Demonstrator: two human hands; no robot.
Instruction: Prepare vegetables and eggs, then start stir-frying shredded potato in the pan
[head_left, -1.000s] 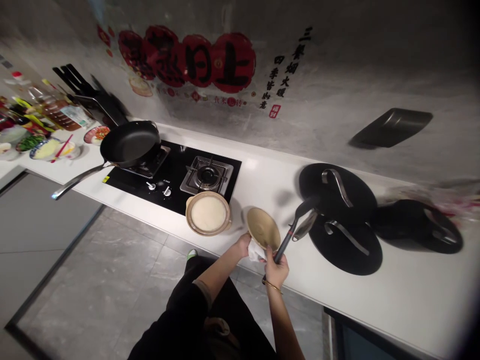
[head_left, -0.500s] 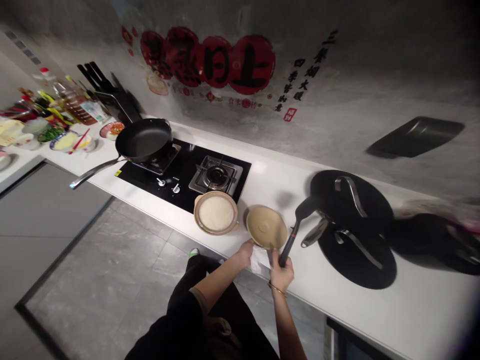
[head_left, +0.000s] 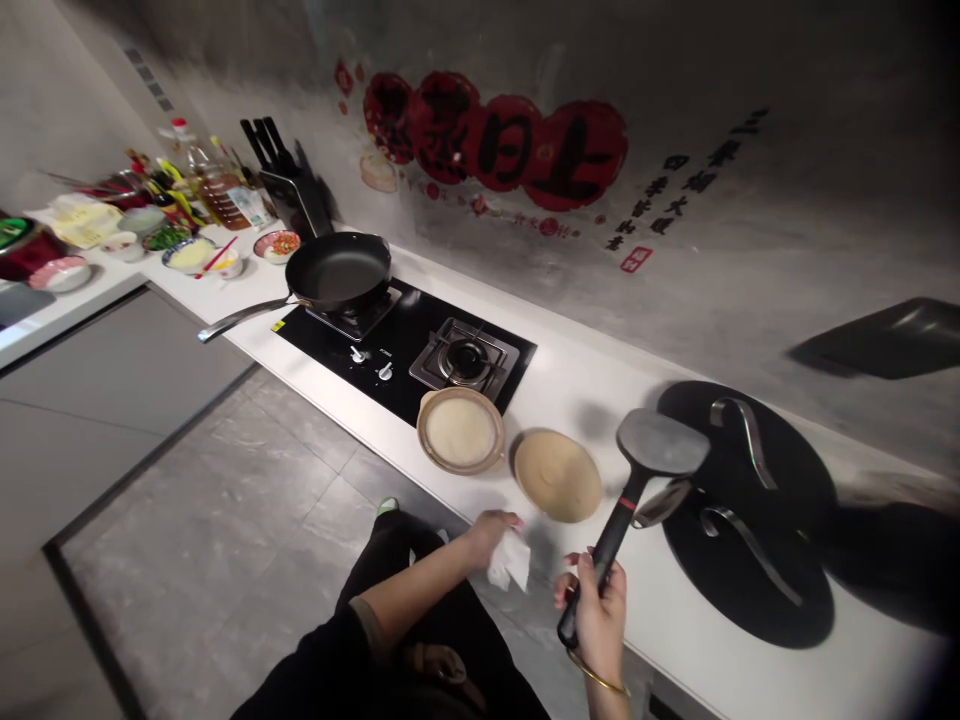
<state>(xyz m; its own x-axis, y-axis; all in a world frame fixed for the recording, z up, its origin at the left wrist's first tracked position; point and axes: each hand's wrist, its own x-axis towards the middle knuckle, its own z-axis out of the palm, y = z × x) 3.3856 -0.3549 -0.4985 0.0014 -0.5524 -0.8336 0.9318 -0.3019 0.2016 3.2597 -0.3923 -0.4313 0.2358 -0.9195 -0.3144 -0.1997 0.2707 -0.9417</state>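
Note:
My right hand (head_left: 598, 600) is wrapped round the black handle of a spatula (head_left: 664, 443), whose broad flat head points away over the counter. Crumpled white tissue (head_left: 511, 560) sticks out of my left hand (head_left: 493, 537), which is closed on it in front of the counter edge. Just beyond both hands a shallow tan lid (head_left: 558, 476) lies inside-up on the counter, touched by neither. To its left stands a tan clay pot (head_left: 460, 431) with a pale, smooth content, at the front edge of the stove.
A black frying pan (head_left: 339, 272) sits on the left burner of the gas stove (head_left: 405, 350). Two black pan lids (head_left: 750, 570) and a metal spoon (head_left: 661, 503) lie at the right. Bowls of ingredients, an oil bottle (head_left: 223, 195) and a knife block (head_left: 296, 205) stand far left.
Both hands have come away from the tan lid, which now rests alone on the counter. The spatula has swung up with my right hand, and my left hand has drawn back with the tissue.

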